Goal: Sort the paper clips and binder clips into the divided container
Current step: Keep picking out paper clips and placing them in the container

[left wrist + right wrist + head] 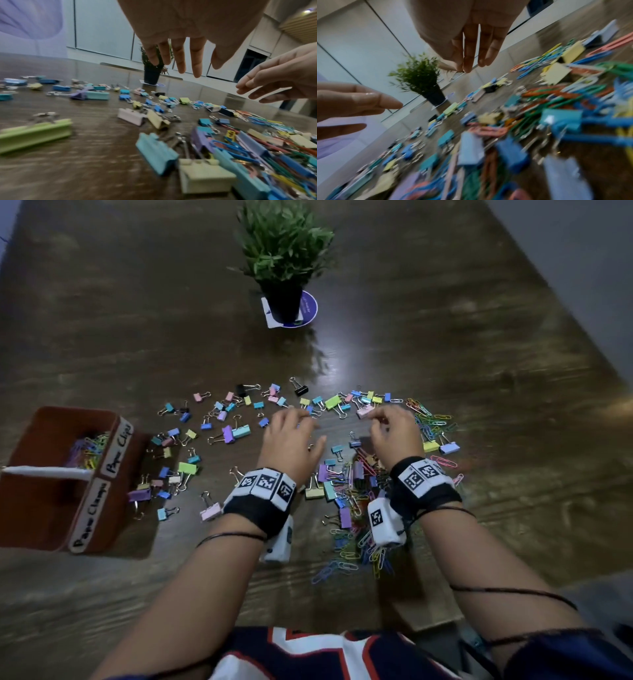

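Head view first: both hands hover palm-down over a big scatter of pastel metal binder clips point(236, 433) and coloured wire paper clips point(359, 546) on the dark wood-grain table point(445, 337). The left hand point(291, 443) looks relaxed with its fingers drooping and nothing in it. The right hand point(397, 433) has its fingers bent down, but from here I can't tell if it's got anything. The brown divided container point(41, 501) sits at the left, well apart from both hands. Its far compartment, labelled for paper clips, already has a little colourful heap in it; the near one looks bare. A small green potted plant point(284, 261) stands well behind the mess.

Left wrist view: fingers point(178, 59) straight and spread above the table, holding nothing. Binder clips lie loose on the left, while on the right they're tangled into the paper clip heap.

Right wrist view: fingers point(469, 54) hang down close together, thumb tip near them. Too blurry to say whether a clip is pinched.

What I'd worry about: in that tangle, grabbing one paper clip probably drags linked ones or a binder clip along, and then they'd land in the wrong compartment.

Room-wise, the near table edge runs close behind the paper clip heap, so a careless sweep could push clips off. There's more open table beyond and to the right.
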Tool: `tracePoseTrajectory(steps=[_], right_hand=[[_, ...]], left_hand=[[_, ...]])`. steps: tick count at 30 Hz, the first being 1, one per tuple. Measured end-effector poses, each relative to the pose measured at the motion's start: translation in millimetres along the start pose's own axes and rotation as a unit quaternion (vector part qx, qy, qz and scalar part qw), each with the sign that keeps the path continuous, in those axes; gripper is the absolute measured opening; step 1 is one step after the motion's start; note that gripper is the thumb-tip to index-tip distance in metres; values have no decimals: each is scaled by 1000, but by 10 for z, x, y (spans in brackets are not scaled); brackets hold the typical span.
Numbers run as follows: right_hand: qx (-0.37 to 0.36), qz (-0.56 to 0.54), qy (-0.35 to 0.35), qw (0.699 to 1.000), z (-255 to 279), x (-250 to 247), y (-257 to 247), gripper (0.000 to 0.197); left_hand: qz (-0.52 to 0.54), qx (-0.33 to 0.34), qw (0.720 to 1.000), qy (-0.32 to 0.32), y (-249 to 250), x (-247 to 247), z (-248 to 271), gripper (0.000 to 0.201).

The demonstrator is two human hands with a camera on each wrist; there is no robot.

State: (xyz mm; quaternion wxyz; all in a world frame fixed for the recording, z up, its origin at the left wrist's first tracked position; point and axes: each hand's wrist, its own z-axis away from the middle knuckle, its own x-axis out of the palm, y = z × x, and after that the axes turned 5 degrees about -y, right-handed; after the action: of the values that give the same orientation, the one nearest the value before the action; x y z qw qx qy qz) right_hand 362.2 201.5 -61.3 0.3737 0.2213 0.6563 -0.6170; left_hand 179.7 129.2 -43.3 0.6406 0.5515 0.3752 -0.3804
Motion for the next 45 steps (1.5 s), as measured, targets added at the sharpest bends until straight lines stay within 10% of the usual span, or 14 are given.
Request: tracePoseTrajectory(steps=[18,45], right_hand=[[107,128,-53,985,-660,-469,1018,30],[146,14,-53,988,-550,-617,850,11]], left_hand=[[-79,139,977,-140,1156,834,-1005,35],[-74,73,972,-209,1202,790,-1043,18]])
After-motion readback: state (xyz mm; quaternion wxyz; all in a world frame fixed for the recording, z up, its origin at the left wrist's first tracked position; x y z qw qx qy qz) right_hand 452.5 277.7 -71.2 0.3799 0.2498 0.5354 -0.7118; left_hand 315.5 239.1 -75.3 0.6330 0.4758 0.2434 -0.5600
